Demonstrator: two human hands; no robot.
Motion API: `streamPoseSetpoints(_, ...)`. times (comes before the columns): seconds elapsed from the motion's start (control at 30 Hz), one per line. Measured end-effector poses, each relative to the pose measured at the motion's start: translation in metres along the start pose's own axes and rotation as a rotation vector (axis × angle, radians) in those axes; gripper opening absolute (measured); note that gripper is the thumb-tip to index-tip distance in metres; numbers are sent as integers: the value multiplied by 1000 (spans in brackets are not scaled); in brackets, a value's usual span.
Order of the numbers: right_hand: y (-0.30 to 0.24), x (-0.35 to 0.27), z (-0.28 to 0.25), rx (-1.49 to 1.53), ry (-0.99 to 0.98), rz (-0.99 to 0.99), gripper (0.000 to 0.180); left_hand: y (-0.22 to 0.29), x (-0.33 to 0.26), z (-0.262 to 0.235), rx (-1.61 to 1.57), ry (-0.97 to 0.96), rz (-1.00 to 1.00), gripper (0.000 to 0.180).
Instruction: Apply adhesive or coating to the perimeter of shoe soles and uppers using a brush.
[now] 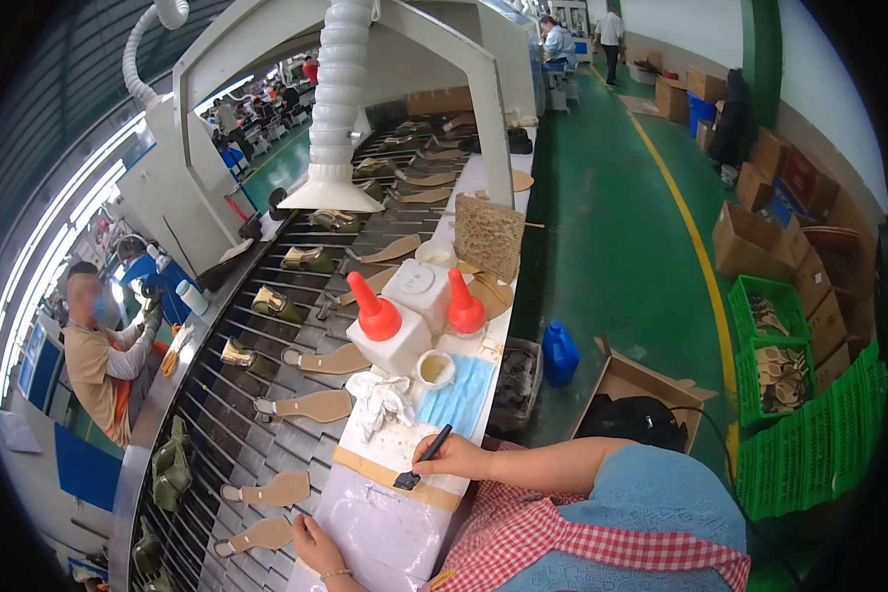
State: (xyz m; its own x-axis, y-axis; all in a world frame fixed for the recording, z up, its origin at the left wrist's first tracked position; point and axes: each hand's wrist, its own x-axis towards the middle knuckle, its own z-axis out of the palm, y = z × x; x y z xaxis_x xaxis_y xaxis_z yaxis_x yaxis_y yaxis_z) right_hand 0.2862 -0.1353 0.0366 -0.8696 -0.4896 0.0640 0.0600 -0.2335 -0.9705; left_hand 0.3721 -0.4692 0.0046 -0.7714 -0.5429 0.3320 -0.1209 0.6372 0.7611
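At the far left of the frame a co-worker (97, 340) sat on the other side of the conveyor (266, 395), close enough to reach across its bars; flat tan soles (311, 406) and olive shoe uppers (173, 464) lay spaced apart along those bars, each piece on its own so that nothing overlapped; the white extraction hose and hood (335, 118) hung over the upper middle of the line, above the passing pieces; at the lower middle the left hand (316, 546) rested on the near edge of the white work board (385, 523), fingers loosely curled and gripping nothing that showed, seemingly steadying the board; just right of it the right hand (456, 459) pinched a small black brush (422, 460) between thumb and fingers, held like a pen with its bristles down on the tan tape strip (395, 477) crossing the board; above the brush a crumpled white rag (380, 400), a small round glue cup (434, 369) and a blue cloth (461, 395) sat within easy reach; further up stood two white bottles with orange cone caps (390, 331), upright and touching; at the right, green crates (770, 326) and cardboard boxes (750, 242) lined the green floor beyond the yellow line
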Motion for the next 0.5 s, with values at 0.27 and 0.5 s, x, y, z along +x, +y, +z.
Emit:
streamPoseSetpoints(0.27, 6, 2, -2, 24, -11, 7, 18, 3, 3, -2, 15, -24, 1, 29)
streamPoseSetpoints(0.5, 1, 0, -3, 25, -7, 24, 17, 7, 2, -2, 38, -4, 28, 29)
